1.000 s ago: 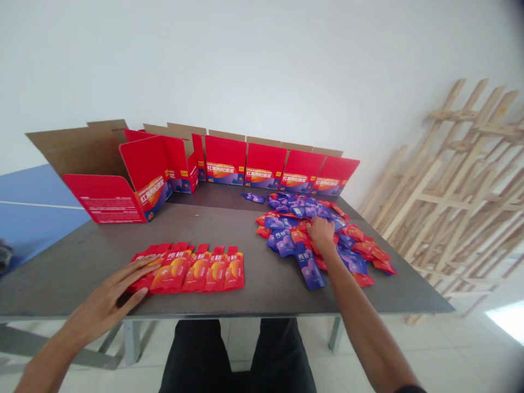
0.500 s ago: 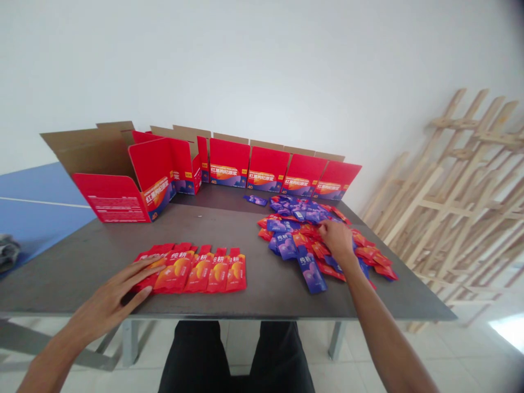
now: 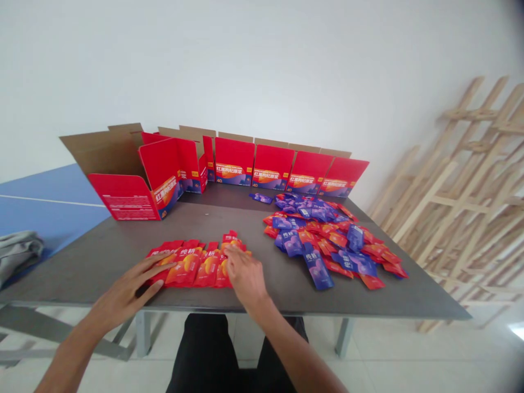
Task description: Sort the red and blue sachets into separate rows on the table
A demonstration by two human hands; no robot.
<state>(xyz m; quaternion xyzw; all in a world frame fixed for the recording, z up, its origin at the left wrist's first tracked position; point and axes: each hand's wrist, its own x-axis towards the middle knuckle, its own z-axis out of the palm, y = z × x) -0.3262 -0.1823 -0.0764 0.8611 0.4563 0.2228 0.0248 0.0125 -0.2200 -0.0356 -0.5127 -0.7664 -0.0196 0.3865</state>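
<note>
Several red sachets with an orange fruit print (image 3: 186, 267) lie overlapped in a row near the table's front edge. My left hand (image 3: 129, 289) rests over the left end of this row, its fingers stretched out flat and the thumb apart. At the right end of the row, my right hand (image 3: 246, 275) has its fingers closed on a red sachet (image 3: 230, 238), whose top sticks up above its neighbours. My right fingers cover much of that sachet. Off to the right spreads a mixed pile of purple sachets (image 3: 317, 266) and red sachets (image 3: 336, 238).
Open red cartons (image 3: 272, 164) line the back of the grey table (image 3: 135, 234). A larger-looking open carton (image 3: 126, 196) stands at the left. Beyond lie a blue table (image 3: 49, 202) and grey cloth (image 3: 18, 251). Wooden racks (image 3: 462, 207) lean at the right.
My right hand has moved left from the pile to the right end of the row, bringing a red sachet. My left hand stays on the row. The whole view has shifted slightly.
</note>
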